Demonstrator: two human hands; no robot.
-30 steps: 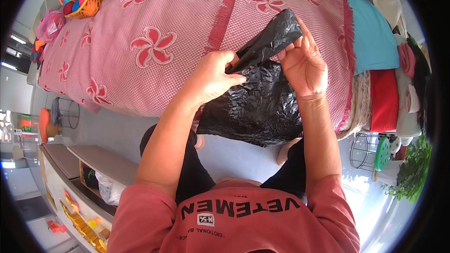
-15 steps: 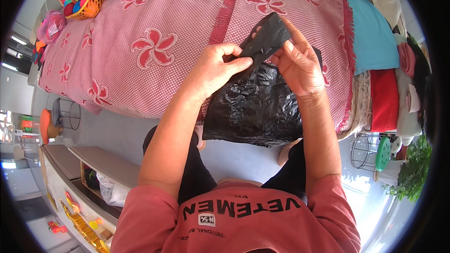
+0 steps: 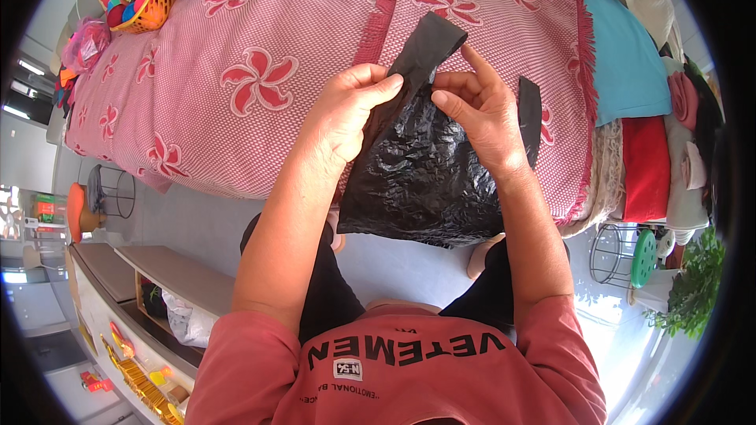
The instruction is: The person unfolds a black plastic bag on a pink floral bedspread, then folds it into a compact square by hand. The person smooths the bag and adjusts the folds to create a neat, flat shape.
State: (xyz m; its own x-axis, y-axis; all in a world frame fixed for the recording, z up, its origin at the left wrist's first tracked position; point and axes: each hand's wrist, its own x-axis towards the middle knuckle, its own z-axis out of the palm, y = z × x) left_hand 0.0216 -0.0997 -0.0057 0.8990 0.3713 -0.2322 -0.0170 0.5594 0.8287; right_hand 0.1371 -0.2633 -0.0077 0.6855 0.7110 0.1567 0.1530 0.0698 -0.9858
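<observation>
A black, crinkled plastic bag (image 3: 429,181) with handle loops hangs in front of me, over the edge of the pink cloth. My left hand (image 3: 346,110) is closed on the lower left part of one handle, thumb on top. That handle stands up above both hands as a flattened loop. At its right edge, the thumb and curled fingers of my right hand (image 3: 480,106) pinch the plastic, while the index finger points upward. The other handle sticks up beyond my right wrist, held by neither hand.
A pink cloth (image 3: 189,63) with red flower shapes covers the surface ahead. Folded dark clothes, a yellow basket (image 3: 153,8) and a pink bag (image 3: 87,43) lie at far left. Blue fabric (image 3: 622,55) and red cloth (image 3: 646,169) lie right. A cabinet (image 3: 157,267) stands at lower left, a green stool (image 3: 644,258) at right.
The handle has swung to the left and stands more upright. My right hand has moved down and left, its fingers now more curled. My left hand has shifted slightly left.
</observation>
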